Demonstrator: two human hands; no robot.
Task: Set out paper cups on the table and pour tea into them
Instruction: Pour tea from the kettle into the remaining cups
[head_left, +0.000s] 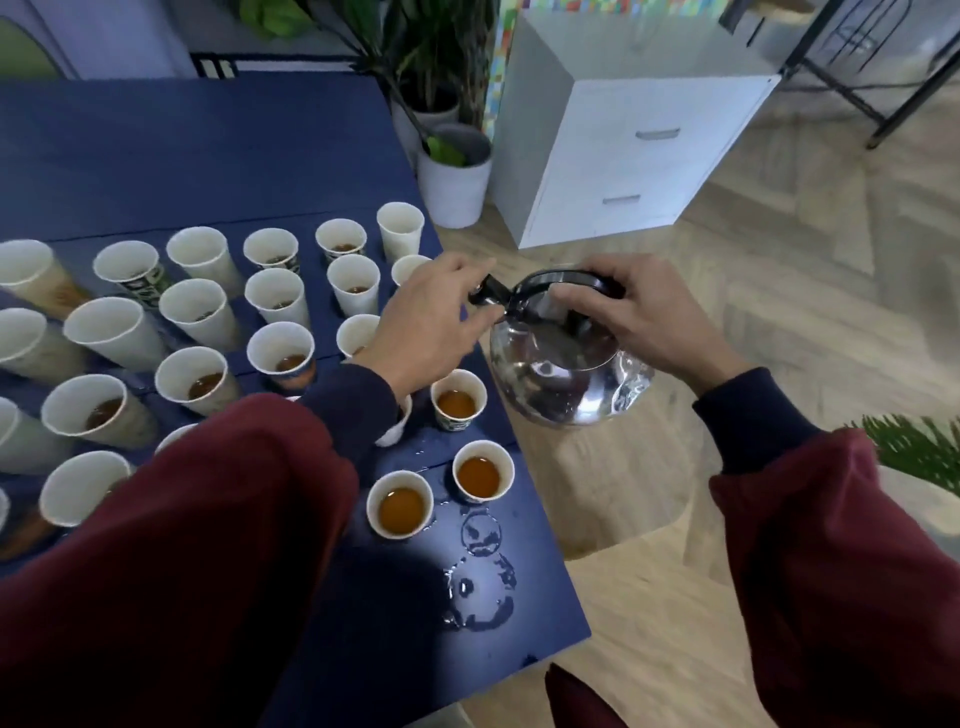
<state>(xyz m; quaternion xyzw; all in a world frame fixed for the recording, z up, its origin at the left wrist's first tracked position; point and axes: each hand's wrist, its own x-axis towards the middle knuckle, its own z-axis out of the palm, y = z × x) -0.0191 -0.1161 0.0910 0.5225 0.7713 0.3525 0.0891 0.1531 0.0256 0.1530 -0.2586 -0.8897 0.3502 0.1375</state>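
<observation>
Maroon sleeves (208, 545); right hand (641, 317) grips kettle (561, 384) handle (566, 278), left hand (423, 332) pinches spout cap (485, 293); prints on paper cups (143, 283) illegible

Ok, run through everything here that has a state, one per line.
Kettle: held upright beside the table edge, not pouring.
Right grip: curled round the kettle handle.
Left grip: pinching the spout cap.
Nearest cups: filled with tea.
Far corner cup: no tea visible.
Table: wet, puddle near the front.
Cabinet drawers: shut.
</observation>
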